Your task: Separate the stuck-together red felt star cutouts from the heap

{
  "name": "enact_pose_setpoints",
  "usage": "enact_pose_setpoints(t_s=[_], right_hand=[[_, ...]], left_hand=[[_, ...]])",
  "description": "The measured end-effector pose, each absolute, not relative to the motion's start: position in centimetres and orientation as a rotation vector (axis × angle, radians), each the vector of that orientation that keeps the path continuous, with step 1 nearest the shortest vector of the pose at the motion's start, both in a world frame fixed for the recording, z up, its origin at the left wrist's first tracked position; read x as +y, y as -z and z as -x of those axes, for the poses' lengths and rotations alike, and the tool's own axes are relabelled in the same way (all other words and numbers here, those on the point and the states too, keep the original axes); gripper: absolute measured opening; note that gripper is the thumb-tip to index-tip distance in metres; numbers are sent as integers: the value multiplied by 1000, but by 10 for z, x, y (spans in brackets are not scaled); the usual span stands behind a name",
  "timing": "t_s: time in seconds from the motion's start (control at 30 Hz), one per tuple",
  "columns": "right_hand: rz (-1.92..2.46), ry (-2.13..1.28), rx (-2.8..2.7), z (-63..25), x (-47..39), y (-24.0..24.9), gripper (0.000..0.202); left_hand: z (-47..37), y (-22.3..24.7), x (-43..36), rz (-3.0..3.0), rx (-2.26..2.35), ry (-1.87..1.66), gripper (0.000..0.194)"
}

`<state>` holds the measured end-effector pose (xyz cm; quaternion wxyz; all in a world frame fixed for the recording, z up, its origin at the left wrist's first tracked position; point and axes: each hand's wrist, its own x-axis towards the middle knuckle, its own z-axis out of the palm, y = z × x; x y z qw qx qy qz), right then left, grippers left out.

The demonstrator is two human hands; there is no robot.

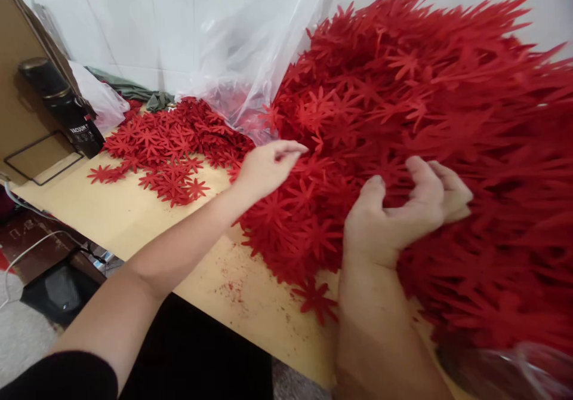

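Note:
A large heap of red flower-shaped cutouts (470, 119) fills the right half of the head view. My left hand (272, 164) is over the heap's left edge, its thumb and index finger pinched together near a cutout; whether anything is between the fingertips is too small to tell. Over the middle of the heap, my right hand (398, 209) has its thumb apart from its curled fingers, with nothing visible between them. A smaller pile of red cutouts (174, 131) lies farther left on the tan table surface (102, 215). One loose cutout (316, 300) rests beside my right forearm.
Clear plastic sheeting (255, 48) hangs against the tiled wall behind the piles. At the far left stand a black vacuum flask (60, 104) and a cardboard box (22, 89). A white plastic bag (98, 98) sits beside the flask. Clear plastic (532, 367) shows at lower right.

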<state>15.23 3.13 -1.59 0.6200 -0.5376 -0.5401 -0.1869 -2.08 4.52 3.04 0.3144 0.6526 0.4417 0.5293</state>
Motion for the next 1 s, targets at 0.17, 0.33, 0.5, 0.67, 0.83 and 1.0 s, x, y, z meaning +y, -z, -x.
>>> enact_pose_setpoints(t_s=[0.17, 0.33, 0.5, 0.67, 0.83, 1.0], right_hand=[[1145, 458, -1182, -138, 22, 0, 20], [1148, 376, -1236, -133, 23, -1, 21], [1164, 335, -1247, -133, 22, 2, 21], [1185, 280, -1252, -132, 21, 1, 18], [1188, 249, -1276, -130, 19, 0, 18], [1195, 214, -1270, -128, 17, -1, 18]], left_hand=[[111, -30, 58, -2079, 1871, -1203, 28], [170, -4, 63, -2232, 2309, -344, 48], [169, 15, 63, -2346, 2305, -254, 40], [170, 13, 62, -2413, 2305, -224, 38], [177, 5, 65, -2378, 2407, -335, 46], [181, -17, 78, -2001, 2374, -962, 46]])
